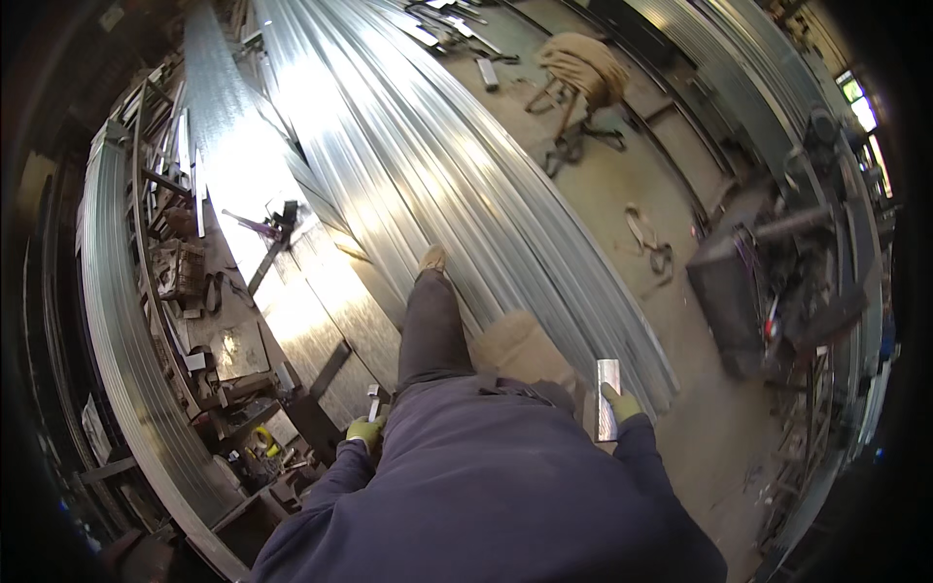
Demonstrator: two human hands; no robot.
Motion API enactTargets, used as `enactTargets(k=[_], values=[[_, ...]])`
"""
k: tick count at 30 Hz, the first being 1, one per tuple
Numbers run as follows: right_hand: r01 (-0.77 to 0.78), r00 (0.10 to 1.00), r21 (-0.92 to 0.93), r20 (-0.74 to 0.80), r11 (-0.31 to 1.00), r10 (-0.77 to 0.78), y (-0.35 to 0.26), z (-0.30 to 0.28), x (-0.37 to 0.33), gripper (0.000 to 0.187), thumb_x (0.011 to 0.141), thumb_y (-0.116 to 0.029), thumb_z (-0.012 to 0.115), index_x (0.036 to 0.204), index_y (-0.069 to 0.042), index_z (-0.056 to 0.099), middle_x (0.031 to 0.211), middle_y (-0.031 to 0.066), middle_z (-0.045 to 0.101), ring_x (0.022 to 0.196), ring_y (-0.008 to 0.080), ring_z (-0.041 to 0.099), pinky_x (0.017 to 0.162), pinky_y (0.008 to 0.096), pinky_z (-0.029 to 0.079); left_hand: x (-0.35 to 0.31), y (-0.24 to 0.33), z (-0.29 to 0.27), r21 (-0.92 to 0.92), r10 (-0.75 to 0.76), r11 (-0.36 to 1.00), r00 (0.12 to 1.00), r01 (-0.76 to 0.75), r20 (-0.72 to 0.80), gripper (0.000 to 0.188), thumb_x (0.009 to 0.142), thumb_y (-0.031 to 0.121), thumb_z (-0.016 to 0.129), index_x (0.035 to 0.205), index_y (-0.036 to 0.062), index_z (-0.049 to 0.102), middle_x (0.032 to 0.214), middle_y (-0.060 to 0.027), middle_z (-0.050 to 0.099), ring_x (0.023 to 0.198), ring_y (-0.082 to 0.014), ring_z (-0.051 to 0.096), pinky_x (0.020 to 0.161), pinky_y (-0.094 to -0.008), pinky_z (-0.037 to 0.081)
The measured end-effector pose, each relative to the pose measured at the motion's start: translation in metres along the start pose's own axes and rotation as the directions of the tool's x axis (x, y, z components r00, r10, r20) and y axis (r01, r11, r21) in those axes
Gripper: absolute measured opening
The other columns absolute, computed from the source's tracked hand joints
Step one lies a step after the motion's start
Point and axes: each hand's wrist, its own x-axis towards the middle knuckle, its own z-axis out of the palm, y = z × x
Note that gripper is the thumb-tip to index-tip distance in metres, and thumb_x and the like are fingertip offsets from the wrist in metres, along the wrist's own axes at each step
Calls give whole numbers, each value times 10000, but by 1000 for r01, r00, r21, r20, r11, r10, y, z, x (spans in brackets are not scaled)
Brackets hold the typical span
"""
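Note:
My right hand [623, 403], in a yellow-green glove, is closed round a short, shiny flat-faced metal piece [607, 374] held upright beside my right hip. At my left hip, my gloved left hand [366, 430] is closed on a small silver metal piece [373, 396]; its exact kind is too small to make out. Ahead of me lie long galvanized metal profiles [457, 185], side by side. My shoe [433, 258] is over them, with one leg stretched forward. A tan cloth-like thing [520, 347] shows in front of my waist, partly hidden by my body.
A flat sheet-metal surface [321, 301] lies left of the profiles, with a dark tool [282, 225] on it. Farther left are cluttered tools and a ribbed metal stack [117, 291]. A burlap-covered stool [583, 70] stands far right; a dark machine [743, 291] is nearer right.

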Motion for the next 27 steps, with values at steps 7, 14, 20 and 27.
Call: enactTargets(k=[7, 14, 20, 27], values=[[297, 954, 43, -63, 954, -294, -247, -2, 120, 875, 879, -614, 772, 1367, 98, 624, 1301, 258, 700, 1199, 323, 684, 1032, 414, 505, 135, 240, -88, 0, 39, 999, 994, -39, 106, 431, 919, 396, 755, 1060, -4, 682, 759, -97, 677, 582, -208, 638, 541, -368, 522], [287, 952, 42, 99, 957, -290, -450, 5, 159, 807, 931, -565, 749, 1370, 100, 619, 1160, 184, 739, 995, 227, 703, 903, 362, 549, 148, 371, -200, -294, 62, 955, 998, -50, 32, 430, 925, 427, 761, 1034, 18, 687, 727, -66, 650, 564, -172, 607, 517, -351, 500], [131, 990, -365, 105, 921, -100, -539, 45, 210, 1131, 833, -742, 719, 1517, 121, 459, 1486, 327, 558, 1404, 402, 542, 1157, 440, 422, 198, 429, -266, -199, 93, 972, 986, -120, -139, 485, 938, 464, 726, 1108, 11, 707, 720, -73, 671, 570, -183, 627, 533, -357, 505], [235, 923, -659, 382, 714, 49, -669, 89, 330, 1161, 835, -796, 643, 1515, 127, 456, 1515, 334, 525, 1443, 424, 496, 1172, 448, 408, 234, 464, -295, -357, 1, 930, 971, -89, -237, 371, 921, 330, 786, 1123, 34, 692, 728, -83, 675, 544, -195, 639, 506, -375, 509]])
